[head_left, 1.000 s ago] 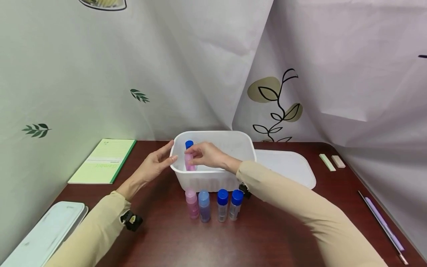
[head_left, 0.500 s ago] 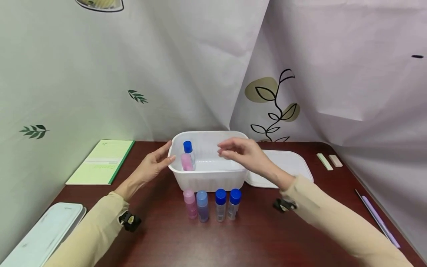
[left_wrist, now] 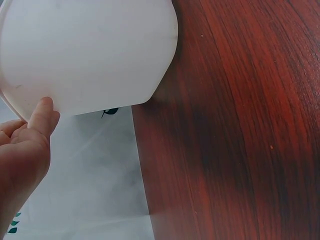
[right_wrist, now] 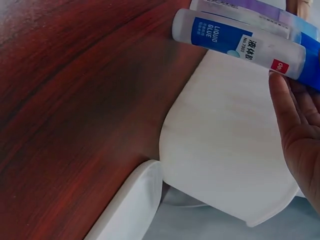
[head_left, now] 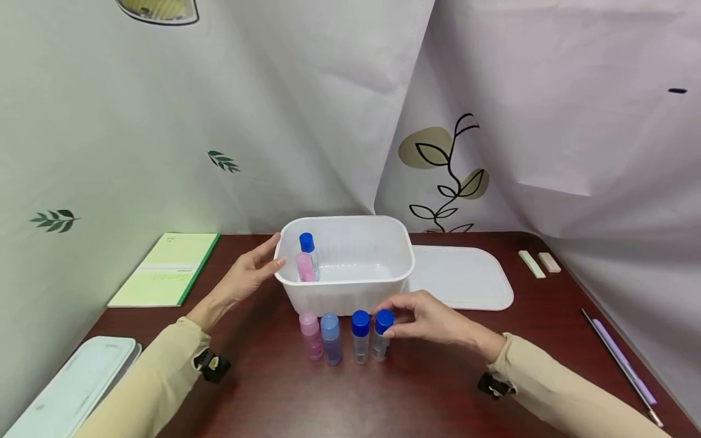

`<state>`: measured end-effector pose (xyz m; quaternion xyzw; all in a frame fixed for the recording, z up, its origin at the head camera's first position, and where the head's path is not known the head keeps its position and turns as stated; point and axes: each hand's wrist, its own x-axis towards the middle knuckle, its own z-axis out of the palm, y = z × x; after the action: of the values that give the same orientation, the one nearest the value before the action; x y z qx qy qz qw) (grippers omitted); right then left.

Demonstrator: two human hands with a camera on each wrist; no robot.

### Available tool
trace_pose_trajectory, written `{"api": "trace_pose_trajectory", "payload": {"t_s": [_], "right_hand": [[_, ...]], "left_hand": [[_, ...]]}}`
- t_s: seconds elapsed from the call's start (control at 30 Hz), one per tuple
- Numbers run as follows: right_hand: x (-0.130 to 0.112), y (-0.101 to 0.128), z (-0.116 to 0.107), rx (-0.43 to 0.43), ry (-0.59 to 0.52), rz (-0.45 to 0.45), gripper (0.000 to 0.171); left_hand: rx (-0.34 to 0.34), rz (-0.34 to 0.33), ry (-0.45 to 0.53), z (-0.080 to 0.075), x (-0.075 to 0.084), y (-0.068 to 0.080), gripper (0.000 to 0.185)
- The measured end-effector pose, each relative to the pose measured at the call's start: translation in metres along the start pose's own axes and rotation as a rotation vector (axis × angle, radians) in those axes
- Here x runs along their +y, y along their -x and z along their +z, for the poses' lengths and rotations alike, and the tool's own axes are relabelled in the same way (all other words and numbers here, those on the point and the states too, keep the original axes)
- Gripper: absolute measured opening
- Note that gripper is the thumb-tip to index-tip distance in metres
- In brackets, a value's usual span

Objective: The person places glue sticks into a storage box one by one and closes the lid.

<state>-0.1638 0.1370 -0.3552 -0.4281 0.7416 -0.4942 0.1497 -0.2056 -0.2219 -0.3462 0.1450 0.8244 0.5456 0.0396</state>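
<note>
A white tub [head_left: 350, 292] stands mid-table with a blue-capped bottle [head_left: 307, 243] and a pink bottle [head_left: 304, 267] upright in its left end. In front of it stand a pink bottle [head_left: 311, 334], a pale blue one [head_left: 330, 338] and two blue-capped glue bottles [head_left: 359, 337]. My right hand [head_left: 386, 322] pinches the cap of the rightmost glue bottle [head_left: 379, 348]; in the right wrist view my thumb [right_wrist: 287, 107] lies against that bottle [right_wrist: 240, 42]. My left hand [head_left: 275, 250] rests flat on the tub's left wall, thumb [left_wrist: 44, 114] touching the tub [left_wrist: 90, 50].
The tub's white lid [head_left: 462, 277] lies just right of it. A green notebook [head_left: 167, 267] sits at the back left, a pale case [head_left: 71, 383] at the front left. Two small blocks [head_left: 539, 263] and a purple pen [head_left: 624, 360] lie near the right edge.
My right hand let go of the pink bottle inside the tub, came out and down to the front row, and took hold of the rightmost glue bottle's cap. The left hand stayed put.
</note>
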Motion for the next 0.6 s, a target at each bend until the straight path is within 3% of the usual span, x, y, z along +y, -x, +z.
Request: {"api": "trace_pose_trajectory", "payload": {"t_s": [0.27, 0.5, 0.6], "right_hand": [[-0.014, -0.002, -0.02, 0.035, 0.094, 0.006, 0.028], [-0.058, -0.014, -0.063, 0.221, 0.172, -0.076, 0.029], [-0.073, -0.027, -0.076, 0.325, 0.088, -0.083, 0.03]], "left_hand": [[-0.004, -0.005, 0.01, 0.0, 0.0, 0.001, 0.068], [-0.005, -0.009, 0.01, -0.001, 0.001, 0.0, 0.068], [-0.008, -0.014, 0.013, 0.0, 0.0, 0.0, 0.068]]}}
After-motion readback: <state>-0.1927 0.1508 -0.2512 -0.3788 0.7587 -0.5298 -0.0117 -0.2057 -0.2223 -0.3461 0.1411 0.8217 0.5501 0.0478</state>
